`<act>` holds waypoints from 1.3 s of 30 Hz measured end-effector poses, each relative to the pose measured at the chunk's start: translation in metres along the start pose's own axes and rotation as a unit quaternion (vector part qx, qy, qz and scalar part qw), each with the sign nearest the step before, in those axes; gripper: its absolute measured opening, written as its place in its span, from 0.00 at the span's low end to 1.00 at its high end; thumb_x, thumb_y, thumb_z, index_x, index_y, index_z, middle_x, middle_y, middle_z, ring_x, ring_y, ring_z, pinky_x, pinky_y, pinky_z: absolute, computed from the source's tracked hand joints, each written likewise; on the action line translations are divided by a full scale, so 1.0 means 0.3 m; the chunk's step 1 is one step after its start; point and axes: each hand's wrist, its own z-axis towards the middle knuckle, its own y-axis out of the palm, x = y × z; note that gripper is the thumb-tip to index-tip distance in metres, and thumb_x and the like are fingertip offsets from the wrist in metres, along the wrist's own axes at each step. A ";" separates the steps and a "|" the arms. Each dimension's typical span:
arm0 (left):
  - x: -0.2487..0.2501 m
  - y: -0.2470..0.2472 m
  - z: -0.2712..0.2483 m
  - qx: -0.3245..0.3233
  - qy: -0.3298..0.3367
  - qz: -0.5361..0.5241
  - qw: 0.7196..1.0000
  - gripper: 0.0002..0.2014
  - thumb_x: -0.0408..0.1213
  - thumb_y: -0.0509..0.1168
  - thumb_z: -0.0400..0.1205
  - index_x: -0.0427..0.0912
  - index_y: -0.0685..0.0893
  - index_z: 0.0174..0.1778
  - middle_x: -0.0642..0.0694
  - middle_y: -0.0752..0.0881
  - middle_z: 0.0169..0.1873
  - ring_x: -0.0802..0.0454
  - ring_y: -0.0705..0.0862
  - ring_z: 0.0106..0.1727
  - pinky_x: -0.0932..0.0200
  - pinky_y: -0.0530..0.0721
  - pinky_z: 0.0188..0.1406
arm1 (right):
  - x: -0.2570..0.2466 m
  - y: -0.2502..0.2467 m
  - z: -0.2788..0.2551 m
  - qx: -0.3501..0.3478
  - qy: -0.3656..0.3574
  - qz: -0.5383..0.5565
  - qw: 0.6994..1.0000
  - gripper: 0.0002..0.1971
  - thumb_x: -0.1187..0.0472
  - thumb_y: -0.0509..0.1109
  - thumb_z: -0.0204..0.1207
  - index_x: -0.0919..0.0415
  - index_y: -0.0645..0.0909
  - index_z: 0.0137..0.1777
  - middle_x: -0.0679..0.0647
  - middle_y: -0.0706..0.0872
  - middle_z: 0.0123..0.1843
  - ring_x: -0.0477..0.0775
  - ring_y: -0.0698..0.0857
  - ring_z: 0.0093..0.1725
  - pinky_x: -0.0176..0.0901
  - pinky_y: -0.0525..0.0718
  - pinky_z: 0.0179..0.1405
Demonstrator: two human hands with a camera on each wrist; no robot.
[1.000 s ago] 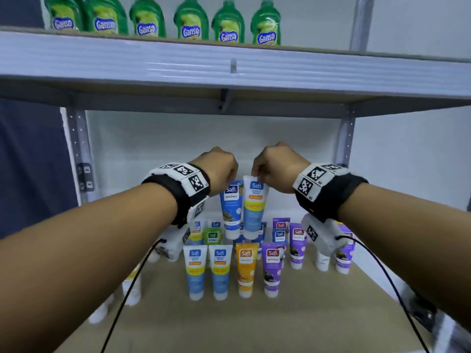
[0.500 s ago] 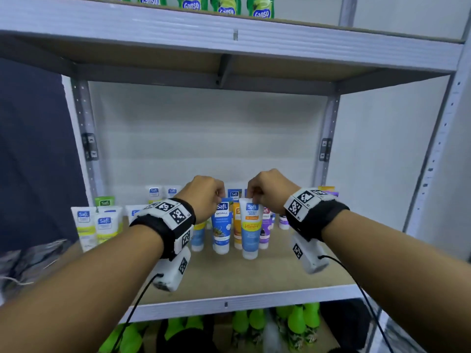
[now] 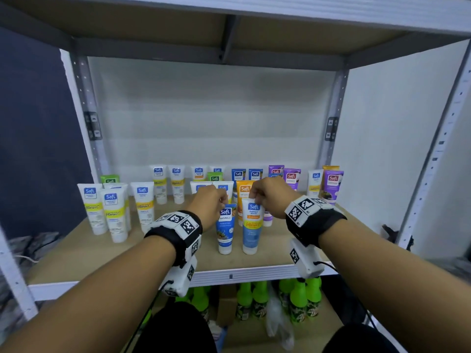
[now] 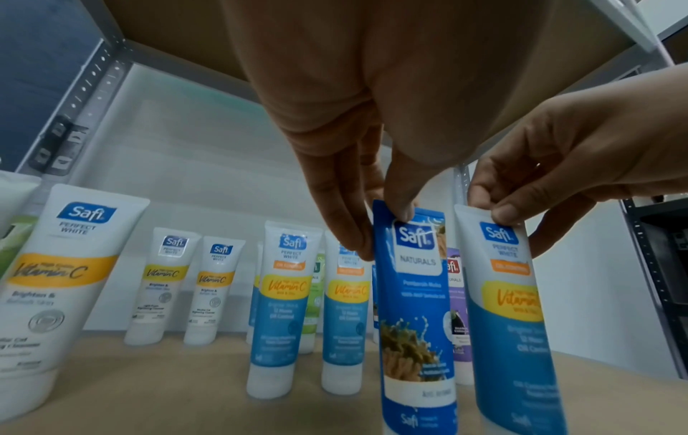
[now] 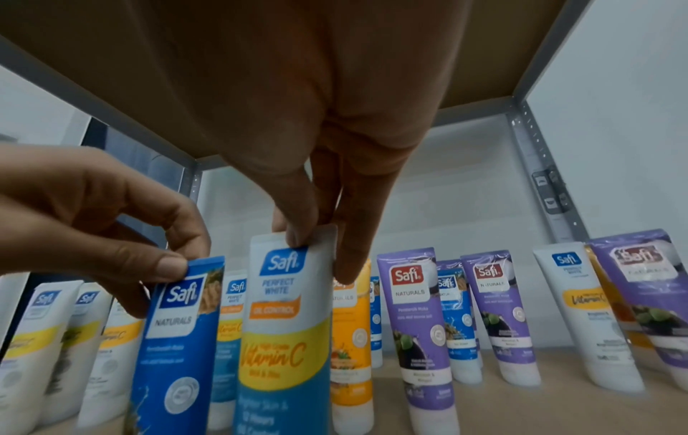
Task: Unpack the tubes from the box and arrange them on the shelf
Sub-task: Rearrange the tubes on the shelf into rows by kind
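Left hand (image 3: 209, 203) pinches the crimped top of a dark blue plastic "Naturals" tube (image 3: 225, 229); right hand (image 3: 272, 197) pinches the top of a white-and-blue "Perfect White" tube (image 3: 252, 226). Both tubes stand cap-down, side by side, near the front of the brown board shelf (image 3: 76, 253). Whether the caps touch the board cannot be confirmed: both wrist views cut off the tube bases. The hands hide several tubes in the rows behind; small print is illegible. Grey metal uprights, a white back panel and an upper shelf board enclose the bay. Green bottles (image 3: 297, 299) stand on the level below, partly hidden.
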 end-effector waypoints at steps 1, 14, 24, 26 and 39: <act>-0.002 0.009 -0.002 0.002 -0.003 -0.004 1.000 0.09 0.29 0.61 0.83 0.37 0.84 0.55 0.40 0.83 0.52 0.44 0.81 0.55 0.60 0.73 0.49 | 0.001 0.009 0.000 0.005 0.006 0.007 1.000 0.11 0.71 0.66 0.78 0.61 0.85 0.55 0.57 0.88 0.56 0.56 0.84 0.58 0.43 0.81 0.56; -0.046 0.109 -0.067 0.002 -0.091 -0.218 0.972 0.22 0.32 0.77 0.71 0.47 0.76 0.56 0.54 0.83 0.43 0.57 0.83 0.41 0.67 0.80 0.40 | 0.035 0.161 -0.067 0.082 0.119 0.236 0.961 0.30 0.65 0.82 0.65 0.51 0.74 0.64 0.45 0.85 0.52 0.46 0.86 0.49 0.43 0.88 0.49; -0.109 0.213 -0.091 0.001 -0.150 -0.204 0.967 0.13 0.38 0.79 0.70 0.40 0.86 0.47 0.49 0.86 0.34 0.57 0.84 0.36 0.68 0.76 0.35 | 0.065 0.337 -0.079 0.027 0.226 0.333 0.915 0.22 0.62 0.88 0.53 0.56 0.79 0.43 0.53 0.88 0.39 0.56 0.89 0.42 0.60 0.90 0.47; -0.124 0.211 -0.086 0.000 -0.162 -0.200 0.966 0.13 0.38 0.78 0.71 0.41 0.86 0.48 0.48 0.88 0.36 0.55 0.86 0.38 0.66 0.78 0.37 | 0.065 0.345 -0.057 0.027 0.228 0.336 0.913 0.23 0.62 0.88 0.51 0.57 0.79 0.43 0.55 0.88 0.39 0.57 0.90 0.43 0.60 0.90 0.46; -0.241 0.218 -0.046 0.021 -0.218 -0.126 0.968 0.11 0.42 0.75 0.73 0.45 0.84 0.47 0.48 0.87 0.38 0.47 0.87 0.44 0.51 0.85 0.48 | -0.046 0.344 0.104 -0.003 0.222 0.242 0.945 0.21 0.59 0.87 0.59 0.59 0.82 0.48 0.48 0.85 0.43 0.47 0.83 0.43 0.33 0.77 0.34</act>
